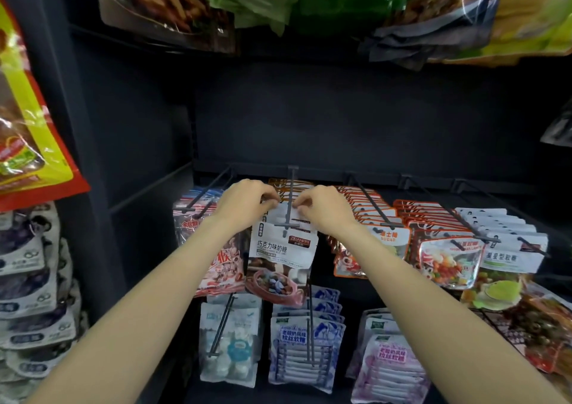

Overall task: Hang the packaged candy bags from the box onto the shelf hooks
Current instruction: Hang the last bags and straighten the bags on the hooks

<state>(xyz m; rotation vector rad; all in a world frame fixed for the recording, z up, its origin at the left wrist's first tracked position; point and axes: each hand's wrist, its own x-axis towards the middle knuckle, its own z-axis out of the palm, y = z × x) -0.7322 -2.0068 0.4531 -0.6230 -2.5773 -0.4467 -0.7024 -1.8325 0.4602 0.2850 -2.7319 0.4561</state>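
Pinching from both sides, left hand [247, 200] and right hand [325, 207] grip the top edge of a white chocolate milk candy bag [283, 258] on the dark shelf hook [290, 199], orange packs behind.

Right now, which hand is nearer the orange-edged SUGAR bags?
Right. The right hand pinches the white candy bag just left of the SUGAR bags; the left hand holds that bag's far side.

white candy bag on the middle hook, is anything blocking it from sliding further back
Yes. Orange-edged bags already hang on the same hook, right behind the white candy bag that the left hand and right hand pinch. They limit how far it slides.
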